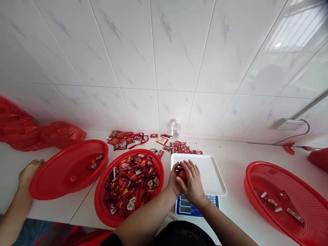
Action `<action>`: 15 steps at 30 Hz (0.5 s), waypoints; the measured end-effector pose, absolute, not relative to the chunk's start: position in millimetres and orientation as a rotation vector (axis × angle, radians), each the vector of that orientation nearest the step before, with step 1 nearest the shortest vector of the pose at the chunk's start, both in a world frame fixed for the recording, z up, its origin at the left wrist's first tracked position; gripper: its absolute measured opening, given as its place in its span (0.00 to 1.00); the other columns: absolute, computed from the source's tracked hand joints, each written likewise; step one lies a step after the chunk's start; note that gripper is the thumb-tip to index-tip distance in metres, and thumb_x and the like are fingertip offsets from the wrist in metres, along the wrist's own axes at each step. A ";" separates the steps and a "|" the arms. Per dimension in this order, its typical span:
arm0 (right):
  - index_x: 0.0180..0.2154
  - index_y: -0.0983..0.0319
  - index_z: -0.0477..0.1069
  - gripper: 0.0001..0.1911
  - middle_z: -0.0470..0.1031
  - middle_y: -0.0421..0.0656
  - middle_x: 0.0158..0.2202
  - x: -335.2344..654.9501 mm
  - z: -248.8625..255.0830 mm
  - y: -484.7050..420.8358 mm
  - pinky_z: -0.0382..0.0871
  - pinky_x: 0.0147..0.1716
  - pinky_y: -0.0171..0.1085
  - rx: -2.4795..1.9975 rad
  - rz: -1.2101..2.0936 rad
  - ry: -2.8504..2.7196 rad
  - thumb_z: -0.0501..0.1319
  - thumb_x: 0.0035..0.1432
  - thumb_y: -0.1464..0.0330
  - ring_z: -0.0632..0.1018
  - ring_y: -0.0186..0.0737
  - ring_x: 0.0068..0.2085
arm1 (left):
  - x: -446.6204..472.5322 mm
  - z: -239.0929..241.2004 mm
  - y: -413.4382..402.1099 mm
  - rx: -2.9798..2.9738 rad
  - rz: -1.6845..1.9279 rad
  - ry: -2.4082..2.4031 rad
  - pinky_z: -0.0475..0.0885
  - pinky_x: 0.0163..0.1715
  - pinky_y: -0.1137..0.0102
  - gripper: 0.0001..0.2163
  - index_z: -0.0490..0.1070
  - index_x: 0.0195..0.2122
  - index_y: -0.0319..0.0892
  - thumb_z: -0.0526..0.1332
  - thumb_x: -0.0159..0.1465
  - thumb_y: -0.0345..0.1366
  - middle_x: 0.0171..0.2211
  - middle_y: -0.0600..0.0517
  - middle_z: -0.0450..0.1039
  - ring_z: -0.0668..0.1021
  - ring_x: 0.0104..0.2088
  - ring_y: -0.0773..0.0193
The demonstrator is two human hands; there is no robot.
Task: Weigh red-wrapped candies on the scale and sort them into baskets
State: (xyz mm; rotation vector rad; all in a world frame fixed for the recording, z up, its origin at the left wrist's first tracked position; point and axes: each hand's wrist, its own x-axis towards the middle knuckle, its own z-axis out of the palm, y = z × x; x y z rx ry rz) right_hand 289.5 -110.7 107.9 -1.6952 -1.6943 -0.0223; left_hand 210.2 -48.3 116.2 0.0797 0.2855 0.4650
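Observation:
Over the white pan (207, 171) of a blue weighing scale (197, 212), my left hand (174, 181) and my right hand (191, 181) are cupped together. Between them sit red packets (182, 174), partly hidden by my fingers; how many there are I cannot tell. Left of my hands stands a red plastic basket (98, 201) heaped with small red packets (133, 184), some with white or gold print. More red packets (181, 148) lie on the table just behind the scale pan.
Another person's hand (32, 171) is at a tilted red basket (51, 191) holding a few packets. At right is a red basket (249, 186) with several packets. A clear bottle (176, 130) stands by the wall, beside red packets (120, 138). Red bags (61, 133) lie at far left.

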 end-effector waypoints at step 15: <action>0.62 0.52 0.51 0.30 0.58 0.47 0.62 298.6 100.3 -163.1 0.61 0.55 0.58 -1.681 0.495 -1.473 0.54 0.60 0.55 0.61 0.56 0.61 | 38.8 115.4 -4.7 0.042 1.209 0.393 0.72 0.49 0.65 0.12 0.73 0.36 0.42 0.58 0.61 0.45 0.38 0.49 0.77 0.77 0.45 0.62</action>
